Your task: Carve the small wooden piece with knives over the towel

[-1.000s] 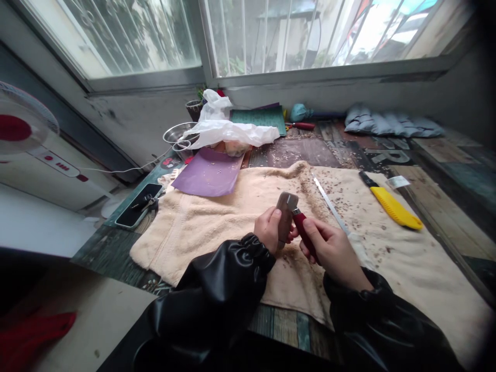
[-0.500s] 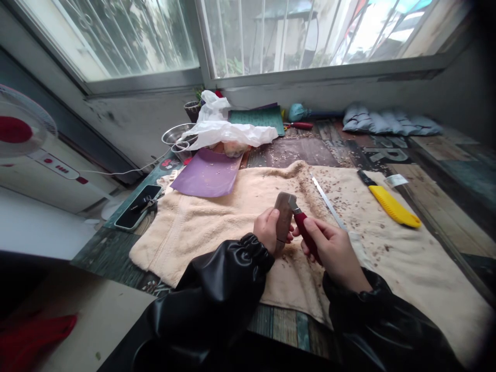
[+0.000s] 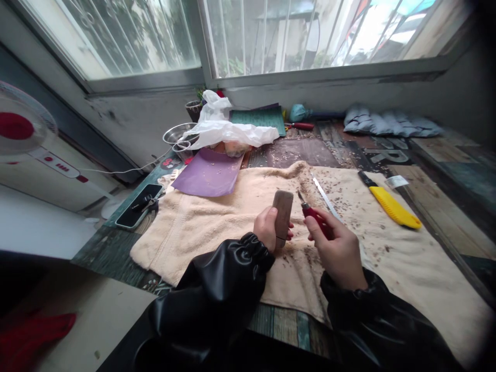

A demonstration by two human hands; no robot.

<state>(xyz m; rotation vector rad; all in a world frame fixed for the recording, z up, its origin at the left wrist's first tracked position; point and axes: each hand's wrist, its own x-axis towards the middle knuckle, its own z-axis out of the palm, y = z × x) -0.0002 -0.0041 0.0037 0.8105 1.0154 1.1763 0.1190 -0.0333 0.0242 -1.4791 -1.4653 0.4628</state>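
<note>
My left hand (image 3: pixel 266 228) is closed around a flat brown wooden block (image 3: pixel 284 217) with rounded corners, held upright above the towel. A dark line crosses the block near its lower end. In my right hand (image 3: pixel 341 250) is a carving knife (image 3: pixel 313 214) with a red handle and a short metal blade. Its tip points up and left, a small gap to the right of the block. Beneath both hands lies a cream towel (image 3: pixel 217 227) scattered with wood shavings, mostly on its right half.
A saw blade (image 3: pixel 324 194) and a yellow-handled folding tool (image 3: pixel 393 206) lie on the towel. Purple sandpaper (image 3: pixel 211 173), a white plastic bag (image 3: pixel 240 133) and a metal bowl (image 3: pixel 170 135) are further back. A phone with keys (image 3: pixel 139 206) rests at left, near a fan (image 3: pixel 27 124).
The knife has come off the block's face and moved slightly right, its blade turned. My left hand and the block have barely moved.
</note>
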